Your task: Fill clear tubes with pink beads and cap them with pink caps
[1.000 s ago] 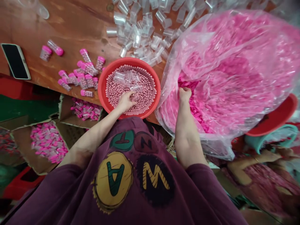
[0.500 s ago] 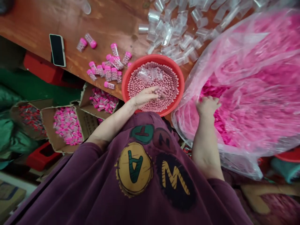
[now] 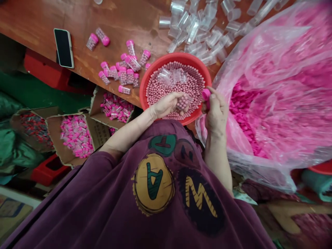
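Note:
A red bowl of pink beads stands at the table's front edge, with some clear tubes lying on the beads. Over its near part my left hand is closed around a clear tube filled with pink beads. At the bowl's right rim my right hand pinches a pink cap between thumb and fingers. Right of that hand lies a large clear bag full of pink caps. Filled, pink-capped tubes are grouped left of the bowl.
Empty clear tubes are heaped behind the bowl. A phone lies at the table's left edge. Below that edge are cardboard boxes of capped tubes and red stools. Another person's arm shows at lower right.
My right hand has come from the bag of caps to the bowl and now holds a pink cap. My left hand has turned, showing the filled tube more clearly.

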The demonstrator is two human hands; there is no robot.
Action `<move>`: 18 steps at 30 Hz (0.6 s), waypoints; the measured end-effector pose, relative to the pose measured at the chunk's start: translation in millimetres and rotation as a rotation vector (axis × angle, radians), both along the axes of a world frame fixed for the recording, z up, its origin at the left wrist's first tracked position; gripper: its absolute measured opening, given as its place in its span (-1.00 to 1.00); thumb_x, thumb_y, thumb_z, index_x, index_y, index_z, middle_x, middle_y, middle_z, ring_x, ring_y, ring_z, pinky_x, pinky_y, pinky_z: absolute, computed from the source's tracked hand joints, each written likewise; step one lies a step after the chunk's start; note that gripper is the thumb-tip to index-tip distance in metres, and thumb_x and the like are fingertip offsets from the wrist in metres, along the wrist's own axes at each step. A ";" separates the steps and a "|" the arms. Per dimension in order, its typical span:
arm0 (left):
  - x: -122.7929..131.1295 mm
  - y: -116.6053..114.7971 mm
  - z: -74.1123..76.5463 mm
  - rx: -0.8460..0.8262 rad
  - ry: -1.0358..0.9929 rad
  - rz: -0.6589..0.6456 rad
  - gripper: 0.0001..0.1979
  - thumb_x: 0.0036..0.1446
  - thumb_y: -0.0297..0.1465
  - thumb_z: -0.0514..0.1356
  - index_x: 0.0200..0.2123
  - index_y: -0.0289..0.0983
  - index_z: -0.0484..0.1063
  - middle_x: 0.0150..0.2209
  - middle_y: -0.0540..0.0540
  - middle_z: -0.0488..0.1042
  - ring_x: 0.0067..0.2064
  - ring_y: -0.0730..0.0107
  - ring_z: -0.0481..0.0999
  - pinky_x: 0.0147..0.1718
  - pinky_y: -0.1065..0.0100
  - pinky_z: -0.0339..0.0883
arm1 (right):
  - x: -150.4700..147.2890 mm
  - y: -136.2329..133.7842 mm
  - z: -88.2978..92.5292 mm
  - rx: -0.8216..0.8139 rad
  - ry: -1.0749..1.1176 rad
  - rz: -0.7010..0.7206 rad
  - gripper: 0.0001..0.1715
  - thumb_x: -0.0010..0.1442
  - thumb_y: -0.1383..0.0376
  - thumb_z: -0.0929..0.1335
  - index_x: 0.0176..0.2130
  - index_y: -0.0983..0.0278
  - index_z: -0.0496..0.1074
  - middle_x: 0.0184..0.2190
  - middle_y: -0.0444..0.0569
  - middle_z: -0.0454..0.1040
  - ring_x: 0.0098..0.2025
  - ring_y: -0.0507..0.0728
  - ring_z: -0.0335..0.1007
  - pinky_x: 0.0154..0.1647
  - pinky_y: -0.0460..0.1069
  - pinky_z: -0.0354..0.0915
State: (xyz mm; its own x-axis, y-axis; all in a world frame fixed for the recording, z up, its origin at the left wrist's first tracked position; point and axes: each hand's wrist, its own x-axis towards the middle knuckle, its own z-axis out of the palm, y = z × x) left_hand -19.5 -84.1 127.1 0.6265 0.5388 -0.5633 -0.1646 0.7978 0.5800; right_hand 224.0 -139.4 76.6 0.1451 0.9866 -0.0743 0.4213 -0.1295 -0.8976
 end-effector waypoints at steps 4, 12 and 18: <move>-5.2 -3.3 -3.5 0.166 0.066 -0.009 -0.79 0.56 -0.25 0.26 0.08 -0.24 0.56 -0.12 -0.09 0.66 -0.13 0.34 0.67 -0.02 0.25 0.62 | -26.5 2.1 30.2 0.018 -0.031 0.053 -0.38 0.74 -0.13 0.22 0.41 0.04 0.63 0.00 0.00 0.71 -0.09 0.20 0.72 0.00 0.26 0.71; -14.2 -2.0 -14.8 0.236 0.185 0.020 -0.66 0.41 -0.43 0.35 0.21 -0.24 0.65 0.01 -0.13 0.69 -0.06 0.34 0.69 0.15 0.19 0.61 | -38.8 0.9 43.2 0.115 -0.051 0.138 -0.43 0.70 -0.14 0.31 0.38 0.05 0.64 0.20 0.08 0.74 0.27 0.31 0.74 0.40 0.42 0.66; -14.3 -2.7 -14.8 0.120 0.095 -0.013 -0.56 0.52 -0.34 0.25 0.37 -0.25 0.61 0.09 -0.21 0.73 -0.17 0.36 0.73 0.06 0.18 0.66 | -47.8 3.5 49.0 0.089 -0.167 0.111 -0.45 0.71 -0.13 0.28 0.35 0.03 0.64 0.19 0.08 0.72 0.28 0.34 0.71 0.41 0.44 0.63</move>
